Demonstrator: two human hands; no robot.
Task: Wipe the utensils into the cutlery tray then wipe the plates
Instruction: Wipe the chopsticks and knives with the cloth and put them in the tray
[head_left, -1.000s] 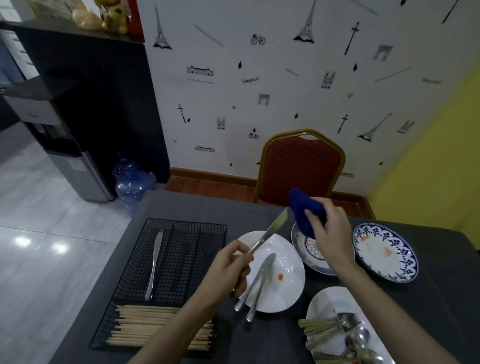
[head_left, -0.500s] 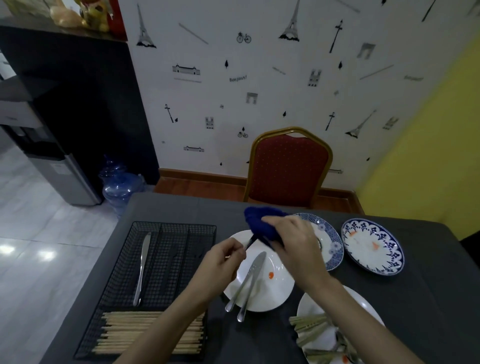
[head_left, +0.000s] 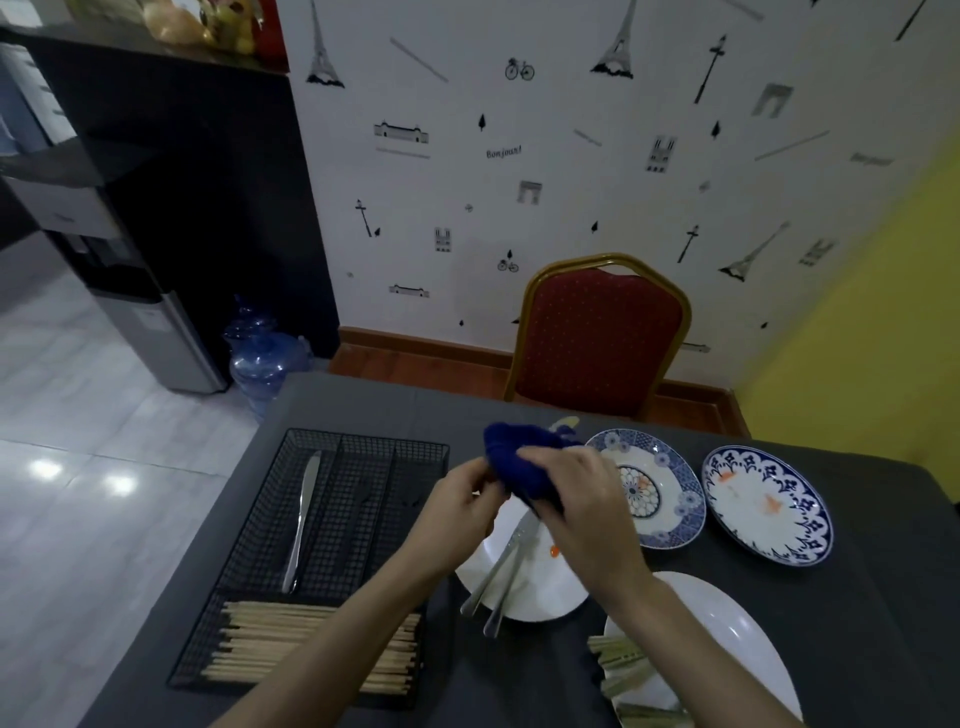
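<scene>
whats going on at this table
A person is wiping cutlery. The right hand grips a blue cloth wrapped around a knife whose tip pokes out behind it, while the left hand holds the handle end. One knife lies in the wire tray, with chopsticks in its near section. Two more knives wait on a white plate. The patterned plates are smeared.

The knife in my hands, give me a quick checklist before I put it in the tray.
1. Knife held: cannot tell; the left hand curls at the cloth's edge, handle hidden.
2. Cloth around the blade: ok, the right hand grips it.
3. Blade clean: cannot tell, only the tip shows.
4. Room in the tray: ok, one knife lies in the left slot.
5. More to wipe: ok, two knives wait on the white plate.
</scene>
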